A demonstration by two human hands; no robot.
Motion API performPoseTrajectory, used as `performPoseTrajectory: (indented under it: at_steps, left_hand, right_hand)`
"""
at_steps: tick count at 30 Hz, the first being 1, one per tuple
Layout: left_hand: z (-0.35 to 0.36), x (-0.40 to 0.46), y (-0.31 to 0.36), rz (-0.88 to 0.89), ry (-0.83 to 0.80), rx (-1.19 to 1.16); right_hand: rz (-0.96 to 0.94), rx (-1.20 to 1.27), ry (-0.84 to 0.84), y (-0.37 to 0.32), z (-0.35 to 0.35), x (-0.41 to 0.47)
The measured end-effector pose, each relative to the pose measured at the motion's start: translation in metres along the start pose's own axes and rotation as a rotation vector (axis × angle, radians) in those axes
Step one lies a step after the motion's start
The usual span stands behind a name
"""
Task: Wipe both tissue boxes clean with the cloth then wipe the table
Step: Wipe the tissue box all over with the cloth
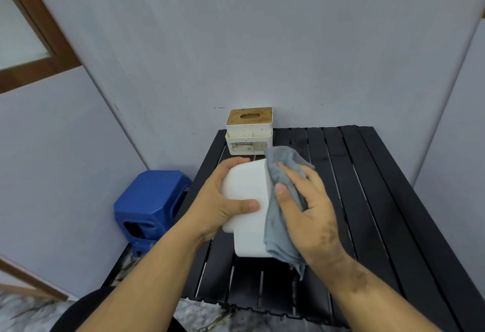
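Black slats make up the worktop (367,200), the biggest thing in front of me, and I place everything else from it. It looks dusty and unwiped, so I judge that last step of the job is not yet begun.

Beside its left edge, down on the floor, stands a blue plastic stool (151,200).

Above the middle of the worktop, toward its near side, I hold the white tissue box (246,200) tipped up off the slats. Its plain white sides look smooth and fairly clean from here. I judge this box is the one being wiped now, and I cannot tell how much of it is finished.

My left hand (223,200) grips that box from its left side, thumb across the front face and fingers curled round the far edge. My right hand (307,205) presses the grey cloth (280,213) against the box's right side, thumb and fingers bunching the fabric, which hangs in folds down toward the slats.

At the worktop's far left corner, against the wall, sits the second tissue box (249,132), cream with a brown slotted lid. Its sides are speckled with dirt and its label looks torn, so it appears unwiped.
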State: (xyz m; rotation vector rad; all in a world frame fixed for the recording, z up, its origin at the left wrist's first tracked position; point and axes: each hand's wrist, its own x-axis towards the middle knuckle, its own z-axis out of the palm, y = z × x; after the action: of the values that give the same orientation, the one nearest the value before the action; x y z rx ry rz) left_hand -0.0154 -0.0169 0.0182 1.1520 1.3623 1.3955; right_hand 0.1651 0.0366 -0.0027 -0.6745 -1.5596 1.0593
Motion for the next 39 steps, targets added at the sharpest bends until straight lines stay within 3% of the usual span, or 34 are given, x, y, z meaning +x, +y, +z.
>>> performPoseTrajectory:
  at_steps: [4, 10, 16, 20, 22, 29, 35, 39]
  left_hand:
    - [-0.005, 0.0, -0.001, -0.013, -0.016, -0.014]
    - [-0.005, 0.001, -0.006, -0.013, -0.003, -0.045]
    - [-0.012, 0.004, -0.012, 0.033, -0.061, -0.18]
    - [-0.015, 0.002, -0.006, 0.043, -0.019, -0.17]
    - [-0.014, 0.002, -0.007, 0.027, 0.003, -0.176]
    - [-0.015, 0.006, -0.007, 0.005, 0.072, -0.207]
    - [-0.015, 0.003, -0.002, -0.023, 0.091, -0.267]
    - [-0.004, 0.004, -0.004, -0.041, 0.116, -0.27]
  right_hand:
    - [-0.087, -0.001, -0.094, 0.001, -0.002, -0.013]
    - [0.114, -0.155, 0.026, 0.017, -0.013, 0.011]
    - [-0.183, -0.086, -0.137, -0.017, 0.013, -0.007]
    - [0.038, -0.177, -0.053, 0.01, -0.017, 0.018]
    - [0.057, -0.207, -0.017, 0.014, -0.021, 0.009]
    - [-0.217, -0.131, -0.161, -0.009, 0.003, -0.057]
    - [0.006, -0.219, 0.04, 0.02, -0.038, -0.022]
    - [-0.124, -0.202, -0.01, -0.01, -0.016, -0.034]
